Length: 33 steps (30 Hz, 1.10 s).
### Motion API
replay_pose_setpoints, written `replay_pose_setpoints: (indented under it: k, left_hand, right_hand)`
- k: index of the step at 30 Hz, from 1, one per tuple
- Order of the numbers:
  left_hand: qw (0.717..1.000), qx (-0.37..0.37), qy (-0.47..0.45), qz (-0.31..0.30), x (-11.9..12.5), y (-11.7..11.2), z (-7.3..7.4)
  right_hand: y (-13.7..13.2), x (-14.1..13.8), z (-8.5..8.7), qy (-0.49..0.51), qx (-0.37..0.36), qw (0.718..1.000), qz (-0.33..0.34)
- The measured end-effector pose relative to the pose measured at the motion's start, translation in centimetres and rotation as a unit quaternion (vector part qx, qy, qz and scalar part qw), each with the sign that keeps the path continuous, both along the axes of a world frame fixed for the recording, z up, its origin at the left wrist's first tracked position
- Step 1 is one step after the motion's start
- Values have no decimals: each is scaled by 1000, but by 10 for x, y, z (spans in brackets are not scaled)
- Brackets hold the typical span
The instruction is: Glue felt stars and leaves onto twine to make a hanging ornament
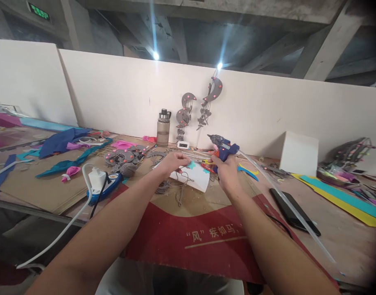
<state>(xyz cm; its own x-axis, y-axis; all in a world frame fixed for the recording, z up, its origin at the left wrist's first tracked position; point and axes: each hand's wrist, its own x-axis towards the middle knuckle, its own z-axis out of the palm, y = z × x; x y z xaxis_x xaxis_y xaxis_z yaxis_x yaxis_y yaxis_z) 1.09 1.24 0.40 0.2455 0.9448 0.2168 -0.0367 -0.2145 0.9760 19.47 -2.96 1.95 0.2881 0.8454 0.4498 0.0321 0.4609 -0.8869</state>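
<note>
My right hand (226,171) is closed around the grip of a blue glue gun (223,148), whose nozzle points up and to the left; a long clear glue stick (286,200) trails from its back toward me. My left hand (172,161) pinches a small teal felt cut-out (191,165) just left of the gun. Below both hands lie a white sheet (196,177) and grey cord (172,187) on the cardboard-covered table (182,205).
A black phone (294,213) lies to the right. A white charger on a blue power strip (103,183) sits to the left, with felt scraps (68,164) beyond. A water bottle (163,128), small clock (183,144), grey moon hangings (206,102) and a white box (298,153) stand by the back wall.
</note>
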Motion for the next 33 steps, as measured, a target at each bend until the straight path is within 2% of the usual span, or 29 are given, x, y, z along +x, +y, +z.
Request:
replay_pose_setpoints:
  k: [4,9,14,22,27,33]
  left_hand:
    - [991,-4,-85,105,-2,4,2]
    - [978,-4,-132,159,-4,9,-1]
    - [975,13,-171,143,-1,10,-3]
    - [965,41,-234,109,4,13,-6]
    - [960,45,-249,118,6,12,-5]
    - [961,58,-241,123,6,13,-5]
  right_hand:
    - [-10,-7,-1,-120,-21,992,32]
    - [-18,-14,-7,-283,-17,959,22]
    - [-21,-19,-11,-353,-19,935,-7]
    - [-21,-20,-12,-375,-2,927,-15]
    - [-22,-21,-11,-390,44,919,-29]
    - [-22,-22,-13,-405,29,912,-51]
